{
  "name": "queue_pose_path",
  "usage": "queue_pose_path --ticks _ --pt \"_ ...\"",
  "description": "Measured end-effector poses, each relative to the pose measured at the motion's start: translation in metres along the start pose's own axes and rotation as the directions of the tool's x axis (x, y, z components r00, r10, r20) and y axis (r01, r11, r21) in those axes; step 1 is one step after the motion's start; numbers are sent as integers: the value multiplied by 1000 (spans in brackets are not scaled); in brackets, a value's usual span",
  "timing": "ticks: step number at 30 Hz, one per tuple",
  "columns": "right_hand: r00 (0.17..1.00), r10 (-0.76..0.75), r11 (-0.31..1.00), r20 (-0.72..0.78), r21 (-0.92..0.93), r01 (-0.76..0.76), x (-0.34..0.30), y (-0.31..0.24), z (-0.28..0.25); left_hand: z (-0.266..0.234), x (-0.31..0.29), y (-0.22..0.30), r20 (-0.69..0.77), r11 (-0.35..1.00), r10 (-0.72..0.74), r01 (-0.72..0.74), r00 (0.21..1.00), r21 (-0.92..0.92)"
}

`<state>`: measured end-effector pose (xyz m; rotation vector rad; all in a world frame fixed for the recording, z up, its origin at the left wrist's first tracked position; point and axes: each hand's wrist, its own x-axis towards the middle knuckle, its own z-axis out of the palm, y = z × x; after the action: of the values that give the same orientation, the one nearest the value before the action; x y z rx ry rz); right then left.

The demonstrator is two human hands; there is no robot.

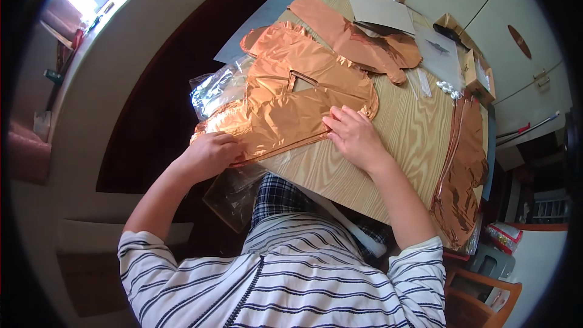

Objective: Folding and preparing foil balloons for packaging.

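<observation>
A flat copper-coloured foil balloon [276, 118] lies on a wood-grain table in front of me, creased and shiny, with a slot-like opening near its middle. It looks like several layers stacked along the near edge. My left hand [212, 155] is closed on its near left corner, fingers curled over the foil and the fingertips partly hidden. Farther right, my right hand [355, 136] has bent fingers closed on the same near edge, close to the right corner. Crumpled clear plastic film [221, 88] sticks out beneath the balloon on the left.
Another flat copper foil balloon [346, 33] lies at the back, partly under a white sheet [381, 12]. More copper foil [464, 176] lies along the table's right edge. Small silvery pieces [448, 89] and a small open box [477, 76] sit at the far right. A wooden chair [510, 300] stands lower right.
</observation>
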<state>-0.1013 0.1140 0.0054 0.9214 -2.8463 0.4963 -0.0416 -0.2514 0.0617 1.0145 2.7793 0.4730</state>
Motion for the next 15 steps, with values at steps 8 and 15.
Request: queue_pose_path --ticks 8,15 --pt "1000 22 1000 15 7 -22 2 -2 -3 14 -1 -8 6 970 115 -114 993 216" --pt "998 45 999 33 -24 -45 1 -3 2 -20 17 -6 149 998 -61 62 987 -7"
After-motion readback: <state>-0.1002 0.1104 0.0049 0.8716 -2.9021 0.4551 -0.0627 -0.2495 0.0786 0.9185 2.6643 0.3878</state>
